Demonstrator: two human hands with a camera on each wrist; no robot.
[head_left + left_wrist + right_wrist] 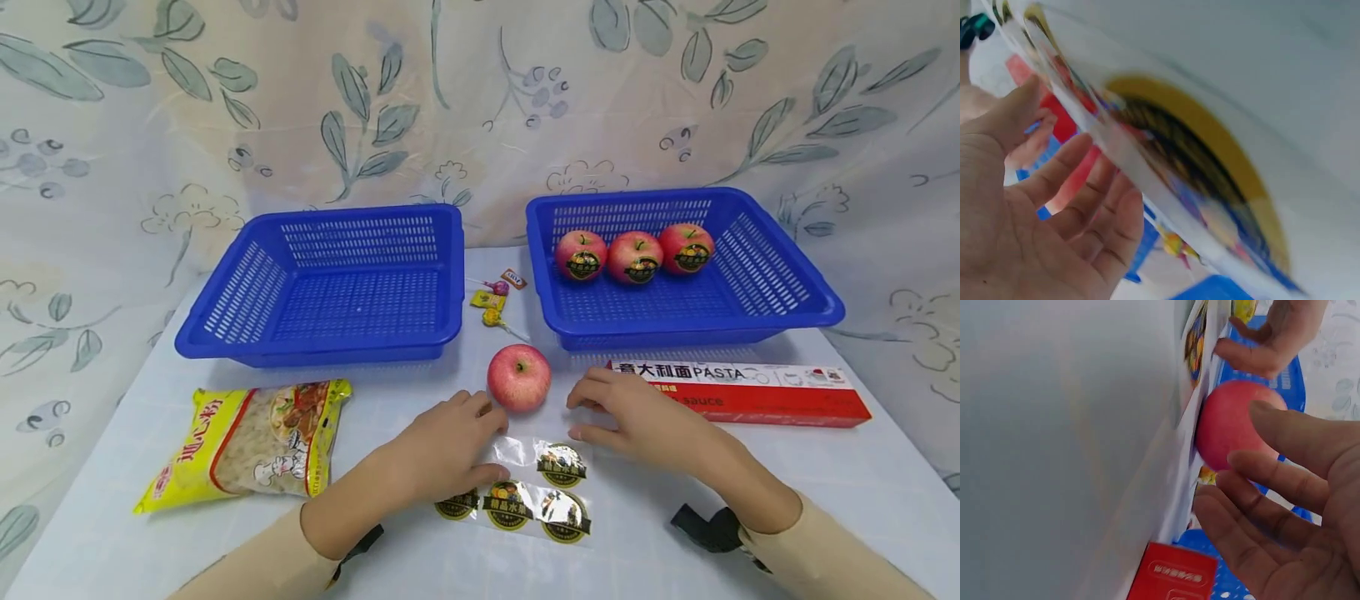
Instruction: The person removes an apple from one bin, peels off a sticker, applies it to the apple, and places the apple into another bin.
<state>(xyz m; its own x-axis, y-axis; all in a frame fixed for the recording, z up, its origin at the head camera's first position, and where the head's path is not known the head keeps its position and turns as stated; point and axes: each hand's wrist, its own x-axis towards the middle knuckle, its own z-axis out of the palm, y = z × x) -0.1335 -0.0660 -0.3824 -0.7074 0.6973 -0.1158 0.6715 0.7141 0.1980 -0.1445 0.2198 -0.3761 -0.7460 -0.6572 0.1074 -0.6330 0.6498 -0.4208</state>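
Sticker sheet (525, 492), round gold-black labels.

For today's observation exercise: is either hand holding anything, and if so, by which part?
Nothing is held. The left hand rests on the sticker sheet with relaxed fingers; the right hand hovers open beside the apple, not touching it.

apple (519, 377) before baskets (322, 287) | stickers (525, 496) before apple | hands (442, 454) flanking

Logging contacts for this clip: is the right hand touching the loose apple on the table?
Apart. In the head view, bare table shows between the right hand and the apple; its nearest fingers stop short of the fruit.
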